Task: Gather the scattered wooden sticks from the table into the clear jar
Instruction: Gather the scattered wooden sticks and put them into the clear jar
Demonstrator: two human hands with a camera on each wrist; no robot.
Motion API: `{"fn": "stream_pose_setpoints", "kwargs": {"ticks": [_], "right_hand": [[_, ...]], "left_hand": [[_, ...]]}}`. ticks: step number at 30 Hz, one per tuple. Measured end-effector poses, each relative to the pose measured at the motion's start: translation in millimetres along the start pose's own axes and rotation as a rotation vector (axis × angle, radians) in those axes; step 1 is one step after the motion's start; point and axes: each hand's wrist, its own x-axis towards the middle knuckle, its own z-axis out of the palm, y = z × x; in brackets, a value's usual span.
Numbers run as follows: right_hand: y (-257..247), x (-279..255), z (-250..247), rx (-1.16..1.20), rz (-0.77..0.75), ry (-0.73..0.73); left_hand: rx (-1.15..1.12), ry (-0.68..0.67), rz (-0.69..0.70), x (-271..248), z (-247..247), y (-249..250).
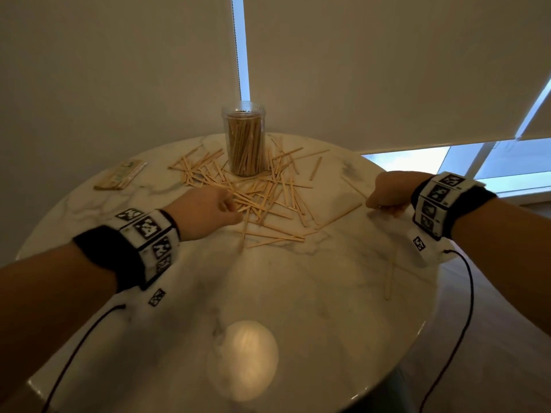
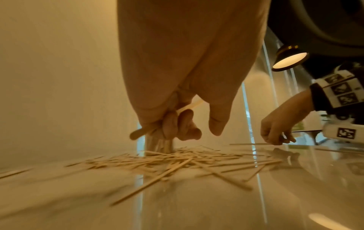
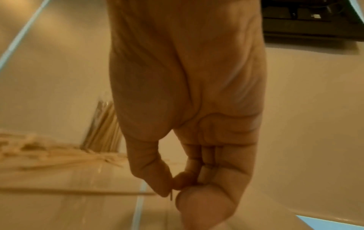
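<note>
A clear jar (image 1: 244,138), packed with upright wooden sticks, stands at the far middle of the round marble table (image 1: 268,293). Around its base lies a heap of scattered sticks (image 1: 262,195). My left hand (image 1: 208,208) hovers at the heap's near-left edge, its curled fingers (image 2: 177,124) gripping one stick (image 2: 189,106). My right hand (image 1: 387,192) is low over the table's right side, thumb and fingers (image 3: 167,183) pinching the end of a single stick (image 3: 78,192) that lies along the surface. The jar (image 3: 102,129) shows behind that hand.
A flat clear packet of sticks (image 1: 120,175) lies at the table's far left. Two lone sticks (image 1: 389,278) lie near the right edge. A lamp's reflection (image 1: 247,359) glows on the near tabletop. Window blinds hang close behind the table.
</note>
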Motion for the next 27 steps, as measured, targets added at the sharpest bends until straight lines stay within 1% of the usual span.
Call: {"fn": "stream_pose_setpoints", "kwargs": {"ticks": [3, 4, 6, 7, 9, 10, 11, 14, 18, 21, 23, 27], "right_hand": [[6, -27, -7, 0.068, 0.002, -0.021], [9, -39, -7, 0.074, 0.006, -0.04], [14, -63, -4, 0.056, 0.004, -0.125], [16, -73, 0, 0.036, 0.01, -0.181], [17, -90, 11, -0.037, 0.021, -0.291], [16, -93, 17, -0.081, 0.014, -0.312], [14, -95, 23, -0.125, -0.007, -0.301], [3, -92, 35, -0.245, -0.093, -0.181], [-12, -92, 41, -0.39, -0.132, -0.065], [-18, -94, 43, -0.45, -0.146, -0.051], [-19, -92, 43, -0.437, -0.139, -0.056], [-19, -88, 42, -0.395, -0.11, -0.043]], "left_hand": [[0.055, -0.065, 0.119, 21, 17, 36], [0.101, -0.106, 0.134, 27, 25, 46], [0.219, -0.177, 0.138, 35, 40, 60], [0.255, -0.19, 0.144, 38, 47, 63], [0.264, -0.168, 0.174, 39, 54, 64], [0.273, -0.151, 0.2, 38, 54, 64], [0.293, -0.136, 0.226, 38, 53, 64], [0.371, -0.121, 0.297, 34, 52, 62], [0.436, -0.163, 0.332, 33, 56, 61], [0.432, -0.209, 0.284, 30, 60, 63], [0.426, -0.234, 0.241, 28, 60, 63], [0.427, -0.241, 0.228, 23, 62, 62]]}}
